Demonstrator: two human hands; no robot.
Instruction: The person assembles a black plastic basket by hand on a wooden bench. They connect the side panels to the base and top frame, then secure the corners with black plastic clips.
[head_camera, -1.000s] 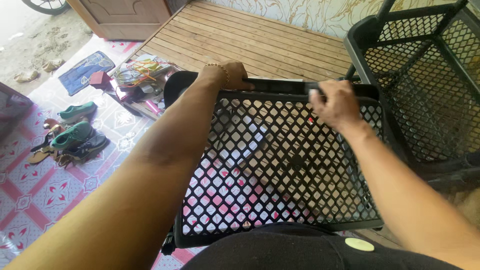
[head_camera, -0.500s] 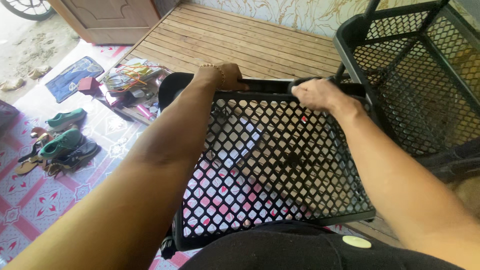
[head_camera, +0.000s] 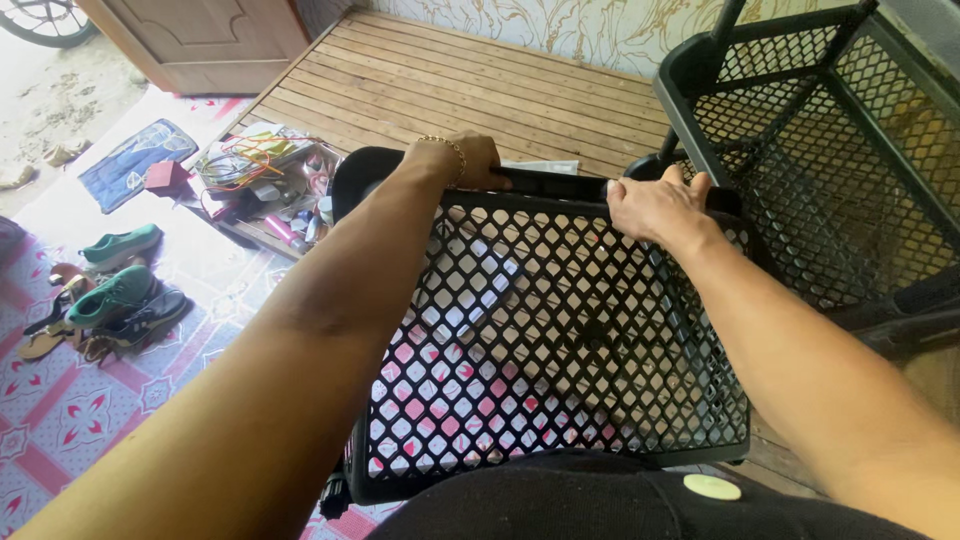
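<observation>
A black plastic mesh panel (head_camera: 560, 340) lies tilted across my lap, its far edge raised. My left hand (head_camera: 470, 160), with a gold bracelet at the wrist, grips the far rim of the panel near its left corner. My right hand (head_camera: 655, 205) rests on the same far rim further right, fingers curled over the edge. Through the mesh I see wooden slats and patterned floor tiles. A black round part (head_camera: 355, 170) sticks out past the panel's far left corner.
A second black mesh basket frame (head_camera: 820, 140) stands at the right. A slatted wooden platform (head_camera: 470, 80) lies ahead. At the left are a pile of wires and tools (head_camera: 255, 170), a blue mat (head_camera: 130, 165) and several shoes (head_camera: 115, 290) on tiled floor.
My right hand has moved from gripping a black piece at the rim to resting with fingers over the far edge. The left hand keeps its grip. The view shifted slightly.
</observation>
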